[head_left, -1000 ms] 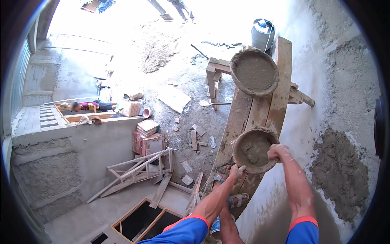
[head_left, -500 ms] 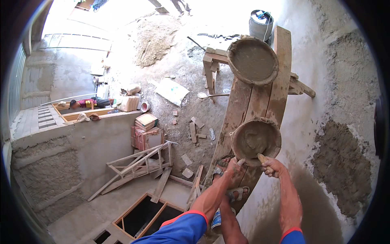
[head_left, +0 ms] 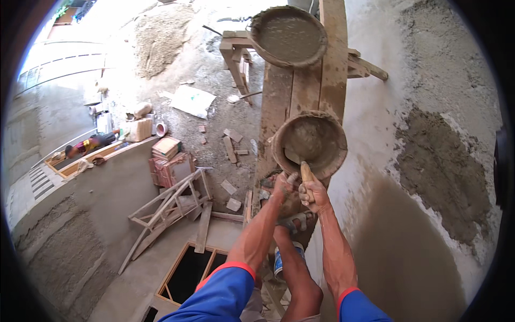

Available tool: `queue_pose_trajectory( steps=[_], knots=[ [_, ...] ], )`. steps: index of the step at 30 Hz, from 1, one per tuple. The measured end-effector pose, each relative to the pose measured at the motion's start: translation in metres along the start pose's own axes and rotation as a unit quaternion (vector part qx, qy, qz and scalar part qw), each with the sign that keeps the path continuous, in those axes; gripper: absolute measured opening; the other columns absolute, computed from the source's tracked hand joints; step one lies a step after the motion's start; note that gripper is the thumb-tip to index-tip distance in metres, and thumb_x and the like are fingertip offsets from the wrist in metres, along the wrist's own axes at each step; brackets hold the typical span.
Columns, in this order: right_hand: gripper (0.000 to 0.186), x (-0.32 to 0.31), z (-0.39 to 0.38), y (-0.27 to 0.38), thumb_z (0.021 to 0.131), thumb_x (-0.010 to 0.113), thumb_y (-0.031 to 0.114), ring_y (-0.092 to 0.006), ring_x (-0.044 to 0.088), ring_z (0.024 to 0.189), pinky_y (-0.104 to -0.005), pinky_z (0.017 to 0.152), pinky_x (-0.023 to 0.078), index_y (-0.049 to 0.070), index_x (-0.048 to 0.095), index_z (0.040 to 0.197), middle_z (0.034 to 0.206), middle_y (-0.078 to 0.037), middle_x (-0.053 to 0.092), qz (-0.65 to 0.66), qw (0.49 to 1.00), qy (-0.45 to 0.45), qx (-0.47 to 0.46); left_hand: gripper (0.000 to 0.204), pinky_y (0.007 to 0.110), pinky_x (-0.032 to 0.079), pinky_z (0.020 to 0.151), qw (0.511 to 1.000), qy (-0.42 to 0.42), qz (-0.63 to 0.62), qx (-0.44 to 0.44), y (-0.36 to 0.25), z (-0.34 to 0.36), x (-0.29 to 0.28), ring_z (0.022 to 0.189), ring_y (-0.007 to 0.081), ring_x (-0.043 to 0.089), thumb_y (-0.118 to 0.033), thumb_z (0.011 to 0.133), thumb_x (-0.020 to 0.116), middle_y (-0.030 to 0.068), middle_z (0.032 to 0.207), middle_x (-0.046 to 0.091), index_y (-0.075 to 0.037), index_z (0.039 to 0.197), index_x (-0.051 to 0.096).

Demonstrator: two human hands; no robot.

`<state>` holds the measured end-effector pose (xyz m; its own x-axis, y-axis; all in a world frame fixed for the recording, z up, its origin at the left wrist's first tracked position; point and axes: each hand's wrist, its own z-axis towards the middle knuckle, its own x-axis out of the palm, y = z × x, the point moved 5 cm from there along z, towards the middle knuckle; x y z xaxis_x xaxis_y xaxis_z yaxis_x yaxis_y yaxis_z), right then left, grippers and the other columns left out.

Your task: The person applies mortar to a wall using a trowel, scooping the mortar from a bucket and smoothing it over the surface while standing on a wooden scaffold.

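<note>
A round mortar basin (head_left: 342,140) with a caked rim stands on wooden planks. Wet grey mortar (head_left: 308,137) is heaped in its middle and far part. My right hand (head_left: 315,196) is closed around the wooden handle (head_left: 306,173) of a trowel, whose blade (head_left: 293,156) dips into the near side of the basin. My left hand (head_left: 284,186) grips the basin's near left rim, its thumb toward the trowel handle. Farther along the planks, a wider basin (head_left: 289,36) is full of smoother, wetter mortar.
The plank platform (head_left: 276,99) rests on a wooden trestle (head_left: 236,53); my sandalled foot (head_left: 294,222) is on it. A partly plastered wall (head_left: 424,236) runs along the right. Below left are a wooden frame (head_left: 169,206), stacked tile boxes (head_left: 170,161) and a framed floor opening (head_left: 188,273). Another person (head_left: 88,144) is far left.
The trowel has moved left along the basin's near side, and its blade now shows. The mortar has gone from swirled to heaped. The whole view has shifted, with the basins higher and farther left.
</note>
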<state>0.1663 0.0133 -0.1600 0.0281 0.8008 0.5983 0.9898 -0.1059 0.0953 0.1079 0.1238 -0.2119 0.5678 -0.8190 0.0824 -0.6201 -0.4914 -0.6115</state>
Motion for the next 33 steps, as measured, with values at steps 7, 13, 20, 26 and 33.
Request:
queue_pose_trajectory(
  steps=[7, 13, 20, 26, 33],
  knots=[
    [0.066, 0.07, -0.05, 0.074, 0.076, 0.062, 0.011, -0.0242, 0.063, 0.061, -0.0371, 0.055, 0.053, 0.006, 0.045, 0.139, 0.084, -0.016, 0.065, -0.572, 0.802, -0.162, -0.048, 0.045, 0.035, 0.05, 0.073, 0.998, -0.025, 0.049, 0.03, 0.065, -0.001, -0.042, 0.083, 0.0224, 0.063, -0.03, 0.083, 0.071, 0.0146, 0.099, 0.066, 0.003, 0.112, 0.059],
    [0.064, 0.015, -0.013, 0.091, 0.079, 0.057, 0.015, -0.0397, 0.067, 0.089, -0.048, 0.082, 0.053, 0.002, 0.039, 0.14, 0.096, -0.026, 0.067, -0.892, 0.395, -0.203, -0.089, 0.05, 0.042, 0.05, 0.089, 0.972, -0.026, 0.226, 0.054, 0.014, -0.103, -0.013, 0.104, 0.0347, 0.064, -0.028, 0.082, 0.069, 0.0255, 0.108, 0.066, 0.002, 0.119, 0.057],
    [0.041, 0.057, 0.0, 0.058, 0.078, 0.058, 0.009, -0.0352, 0.066, 0.098, -0.0447, 0.086, 0.052, 0.001, 0.048, 0.117, 0.106, -0.025, 0.066, -0.896, 0.405, -0.183, -0.011, 0.047, 0.039, 0.05, 0.088, 0.986, 0.093, 0.138, -0.026, -0.019, -0.195, 0.025, 0.1, 0.0317, 0.066, -0.027, 0.088, 0.064, 0.0237, 0.106, 0.067, 0.003, 0.123, 0.054],
    [0.044, 0.09, 0.012, 0.062, 0.079, 0.057, 0.008, -0.0371, 0.064, 0.105, -0.0445, 0.09, 0.051, -0.003, 0.046, 0.121, 0.11, -0.026, 0.064, -0.864, 0.465, -0.19, 0.032, 0.045, 0.036, 0.05, 0.085, 0.994, 0.067, 0.012, -0.082, -0.016, -0.224, 0.046, 0.096, 0.0256, 0.066, -0.021, 0.09, 0.06, 0.0204, 0.104, 0.067, 0.005, 0.126, 0.052],
    [0.048, 0.08, -0.027, 0.074, 0.08, 0.056, 0.008, -0.0342, 0.066, 0.101, -0.0445, 0.087, 0.052, 0.0, 0.047, 0.127, 0.103, -0.02, 0.068, -0.945, 0.306, -0.062, 0.099, 0.046, 0.04, 0.049, 0.088, 0.973, 0.074, 0.156, -0.155, 0.059, -0.226, 0.048, 0.099, 0.034, 0.066, -0.028, 0.089, 0.059, 0.0247, 0.106, 0.067, 0.003, 0.123, 0.056]
  ],
)
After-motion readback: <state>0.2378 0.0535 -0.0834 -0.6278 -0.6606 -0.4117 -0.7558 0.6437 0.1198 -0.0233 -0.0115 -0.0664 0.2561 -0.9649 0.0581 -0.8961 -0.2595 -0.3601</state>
